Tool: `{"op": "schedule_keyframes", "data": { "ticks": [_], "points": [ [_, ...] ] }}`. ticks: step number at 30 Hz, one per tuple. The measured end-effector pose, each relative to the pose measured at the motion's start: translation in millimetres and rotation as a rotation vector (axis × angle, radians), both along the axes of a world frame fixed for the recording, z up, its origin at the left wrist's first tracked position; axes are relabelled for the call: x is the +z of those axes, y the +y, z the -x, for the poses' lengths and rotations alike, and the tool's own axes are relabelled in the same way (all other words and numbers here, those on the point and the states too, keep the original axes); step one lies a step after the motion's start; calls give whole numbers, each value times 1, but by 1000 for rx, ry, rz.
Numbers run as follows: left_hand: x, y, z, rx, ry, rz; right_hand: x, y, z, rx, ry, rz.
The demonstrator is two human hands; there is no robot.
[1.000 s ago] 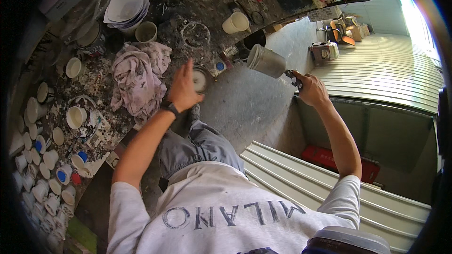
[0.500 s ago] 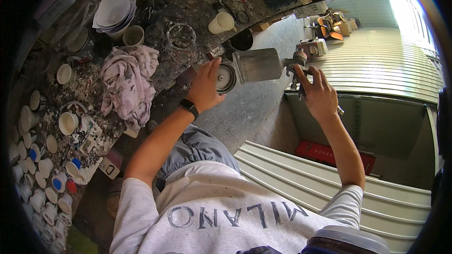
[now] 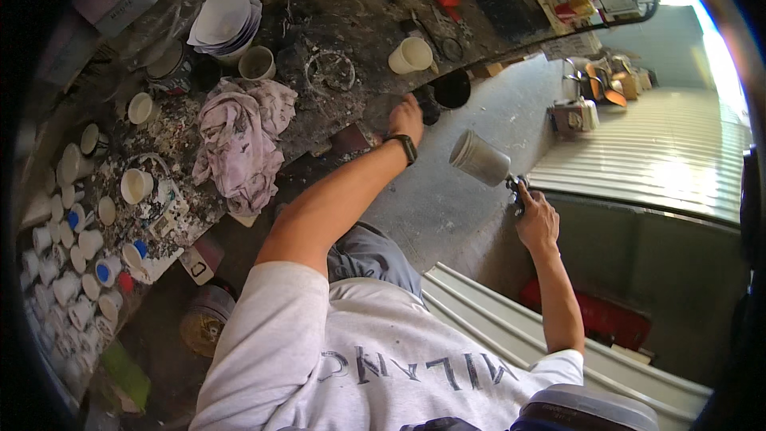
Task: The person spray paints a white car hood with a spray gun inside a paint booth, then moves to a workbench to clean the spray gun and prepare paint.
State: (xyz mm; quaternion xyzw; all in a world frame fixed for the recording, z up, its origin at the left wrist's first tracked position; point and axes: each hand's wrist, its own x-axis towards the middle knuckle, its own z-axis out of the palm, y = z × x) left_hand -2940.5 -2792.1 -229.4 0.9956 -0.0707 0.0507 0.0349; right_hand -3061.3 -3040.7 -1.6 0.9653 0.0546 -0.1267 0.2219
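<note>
My right hand (image 3: 539, 225) is wrapped round a spray gun (image 3: 519, 190), whose grey, translucent paint cup (image 3: 481, 160) points up and to the left with its mouth uncovered. Over the edge of the paint-spattered workbench (image 3: 351, 112) reaches my left hand (image 3: 406, 120), a dark watch on its wrist. Its fingers are partly hidden and blurred, so whether they hold anything does not show. Just right of that hand is a dark round container (image 3: 452, 89). The cup's lid cannot be made out.
A crumpled, stained pink cloth (image 3: 243, 140) lies on the bench, near stacked paper funnels (image 3: 226, 22) and a cream cup (image 3: 411, 56). Several small cups (image 3: 88, 243) crowd the left end. Ribbed pale panels (image 3: 471, 307) stand at my right.
My left hand has moved away from the spray gun to the bench edge, taking the cup's round lid from beside the cup. The spray gun has dropped lower and tilted in my right hand.
</note>
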Motion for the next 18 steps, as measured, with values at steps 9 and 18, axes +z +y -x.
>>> {"op": "schedule_keyframes", "data": {
  "ticks": [9, 18],
  "points": [
    [19, 164, 132, 288, -172, 810, -89, -68, -13, -57, -7, -654],
    [-34, 220, 125, 681, -103, 412, -109, 20, -14, 116, 237, -1001]
  ]
}}
